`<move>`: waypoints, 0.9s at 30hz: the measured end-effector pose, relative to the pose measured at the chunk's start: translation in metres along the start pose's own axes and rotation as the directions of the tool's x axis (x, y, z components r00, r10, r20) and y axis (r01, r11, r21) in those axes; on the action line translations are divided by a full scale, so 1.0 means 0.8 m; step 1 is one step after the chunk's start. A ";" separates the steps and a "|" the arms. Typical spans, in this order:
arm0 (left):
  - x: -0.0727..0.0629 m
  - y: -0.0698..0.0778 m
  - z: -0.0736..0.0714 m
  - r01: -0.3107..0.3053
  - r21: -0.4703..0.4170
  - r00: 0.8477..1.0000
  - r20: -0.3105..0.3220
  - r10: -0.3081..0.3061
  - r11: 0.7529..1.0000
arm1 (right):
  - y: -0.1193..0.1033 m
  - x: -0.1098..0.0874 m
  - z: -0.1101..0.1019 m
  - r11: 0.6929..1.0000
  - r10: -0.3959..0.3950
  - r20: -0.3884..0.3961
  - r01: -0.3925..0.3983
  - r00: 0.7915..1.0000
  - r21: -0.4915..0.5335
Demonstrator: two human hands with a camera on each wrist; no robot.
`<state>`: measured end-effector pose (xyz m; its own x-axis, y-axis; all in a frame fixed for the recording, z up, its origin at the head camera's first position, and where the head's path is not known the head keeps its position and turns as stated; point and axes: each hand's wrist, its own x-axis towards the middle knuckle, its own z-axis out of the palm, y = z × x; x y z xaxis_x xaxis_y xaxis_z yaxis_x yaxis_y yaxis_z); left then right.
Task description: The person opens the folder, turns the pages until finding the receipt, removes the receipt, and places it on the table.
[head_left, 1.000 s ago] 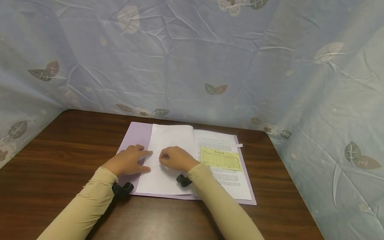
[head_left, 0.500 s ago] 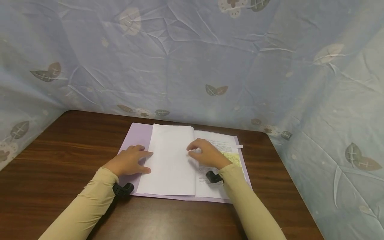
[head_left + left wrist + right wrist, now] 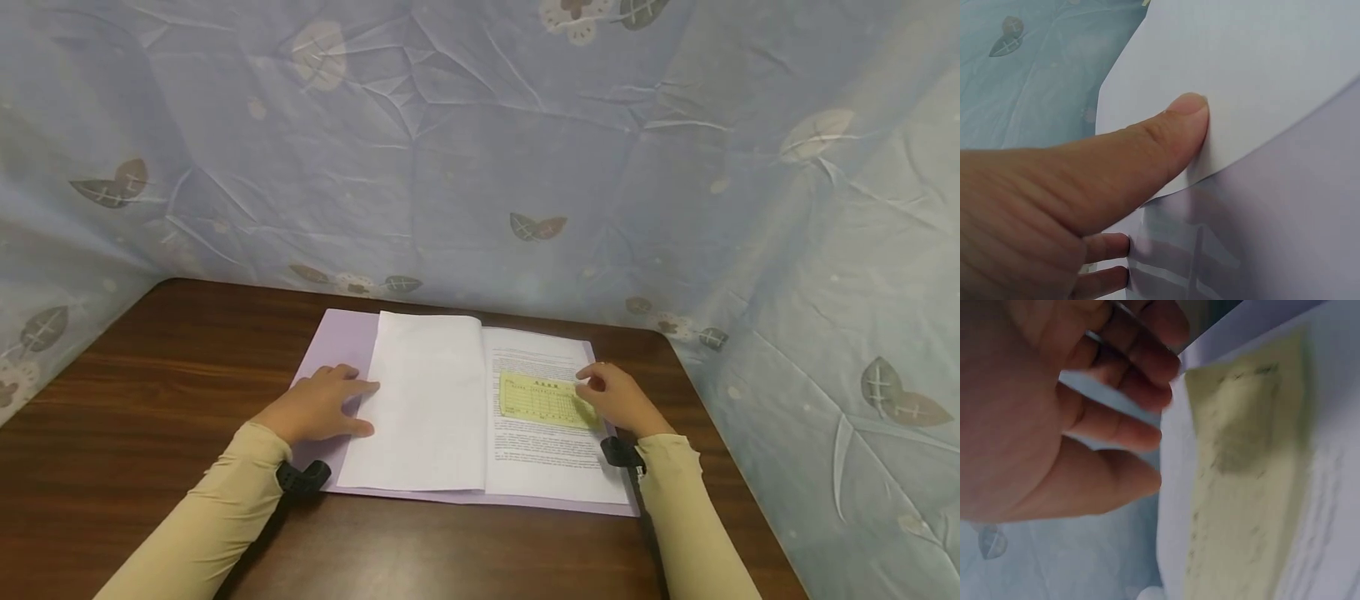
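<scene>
A lilac folder [image 3: 347, 340] lies spread on the table. On its left side is a turned-over blank white sheet [image 3: 431, 400]; on its right, a printed page [image 3: 543, 462] carries a yellow slip with a printed table [image 3: 551, 402]. My left hand [image 3: 322, 407] rests on the left side with fingers spread. Its thumb [image 3: 1191, 115] presses the blank sheet's edge in the left wrist view. My right hand [image 3: 618, 400] is at the page's right edge, beside the slip. In the right wrist view its thumb [image 3: 1129, 481] and fingers are apart and hold nothing.
The dark wooden table [image 3: 187, 367] surrounds the folder. A patterned grey-blue cloth [image 3: 465, 167] hangs behind the table and along both sides. Each wrist wears a black camera mount [image 3: 303, 477].
My right hand has moved right, from the blank sheet across the printed page to its right edge, uncovering the yellow slip's middle. The left hand has stayed in place.
</scene>
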<state>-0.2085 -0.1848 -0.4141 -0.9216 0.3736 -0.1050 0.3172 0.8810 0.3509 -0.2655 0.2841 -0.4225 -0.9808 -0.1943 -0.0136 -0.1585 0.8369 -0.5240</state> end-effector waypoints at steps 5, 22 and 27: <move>0.000 -0.001 0.000 -0.006 0.005 1.000 -0.007 0.006 1.000 | 0.014 0.000 0.003 0.997 0.070 0.019 -0.069 0.997 -0.034; 0.000 -0.005 0.003 -0.019 0.029 1.000 0.001 0.019 0.999 | 0.017 -0.005 0.006 0.992 0.114 0.035 -0.112 0.993 -0.061; 0.001 -0.007 0.004 -0.027 0.037 1.000 -0.005 0.027 0.999 | 0.018 -0.004 0.006 0.992 0.115 0.024 -0.114 0.993 -0.051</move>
<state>-0.2103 -0.1881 -0.4192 -0.9139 0.3957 -0.0909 0.3498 0.8810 0.3187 -0.2642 0.2944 -0.4338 -0.9896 -0.1088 -0.0945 -0.0513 0.8785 -0.4749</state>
